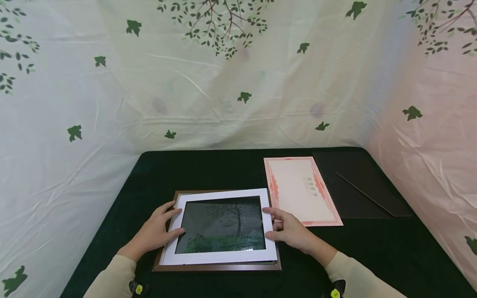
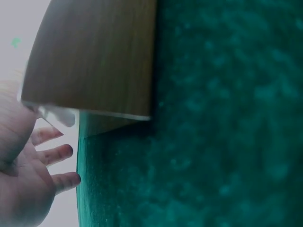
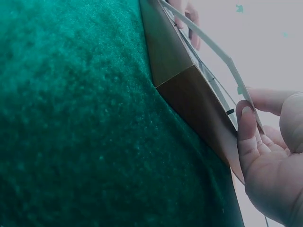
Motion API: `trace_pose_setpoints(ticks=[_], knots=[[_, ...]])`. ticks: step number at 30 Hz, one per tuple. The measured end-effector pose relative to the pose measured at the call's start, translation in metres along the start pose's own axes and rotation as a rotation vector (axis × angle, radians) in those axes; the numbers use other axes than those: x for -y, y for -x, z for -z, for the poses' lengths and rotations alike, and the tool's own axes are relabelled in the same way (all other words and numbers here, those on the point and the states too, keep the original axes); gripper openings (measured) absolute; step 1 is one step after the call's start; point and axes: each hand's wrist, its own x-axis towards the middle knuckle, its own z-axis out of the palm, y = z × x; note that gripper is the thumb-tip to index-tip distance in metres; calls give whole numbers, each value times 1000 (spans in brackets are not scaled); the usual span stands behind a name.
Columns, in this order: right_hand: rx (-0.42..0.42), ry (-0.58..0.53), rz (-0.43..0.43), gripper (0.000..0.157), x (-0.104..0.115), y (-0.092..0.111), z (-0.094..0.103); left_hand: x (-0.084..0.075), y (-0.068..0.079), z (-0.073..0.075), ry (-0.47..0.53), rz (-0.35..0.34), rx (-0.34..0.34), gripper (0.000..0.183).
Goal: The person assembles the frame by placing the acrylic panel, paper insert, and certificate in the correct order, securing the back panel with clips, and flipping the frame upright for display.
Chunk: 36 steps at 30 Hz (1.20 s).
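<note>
A white photo mat [image 1: 220, 259] with a rectangular window lies over a brown picture frame [image 1: 216, 268]. Through the window, dark glass [image 1: 220, 225] reflects the tree pattern of the backdrop. At the mat's right border my right hand [image 1: 288, 229] pinches the edge between thumb and fingers. In the right wrist view that side of the mat [image 3: 218, 49] stands tilted above the frame [image 3: 201, 101]. My left hand [image 1: 156, 229] grips the mat's left edge, thumb on top; the left wrist view has the frame's side [image 2: 90, 61] hiding part of this hand.
Right of the frame lies a red-bordered certificate [image 1: 294, 190] with printed characters. Beyond it is a flat black board [image 1: 357, 198], a thin rod-like strip [image 1: 365, 194] across it. Dark green cloth [image 1: 156, 174] covers the table; a leaf-patterned curtain [image 1: 223, 120] hangs behind.
</note>
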Motion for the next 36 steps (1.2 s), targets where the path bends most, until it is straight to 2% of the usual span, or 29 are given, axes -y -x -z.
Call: trace_pose_setpoints(ticks=[7, 14, 18, 25, 31, 36], knots=[[-29, 83, 25, 71, -2, -1, 0, 4, -1, -1, 12, -4, 10, 67], [-46, 254, 57, 69, 0, -1, -4, 12, 2, -4, 12, -43, -16, 67], [-103, 354, 85, 67, 3, -1, -4, 13, 1, -4, 27, -58, -16, 67], [-159, 469, 115, 61, 6, 0, -5, 15, 0, -4, 25, -17, 23, 69], [-191, 506, 69, 65, 5, 4, -4, 9, 4, -2, 14, 36, 36, 71], [-198, 539, 32, 69, 6, 4, -9, 5, 8, -1, -7, 25, 38, 72]])
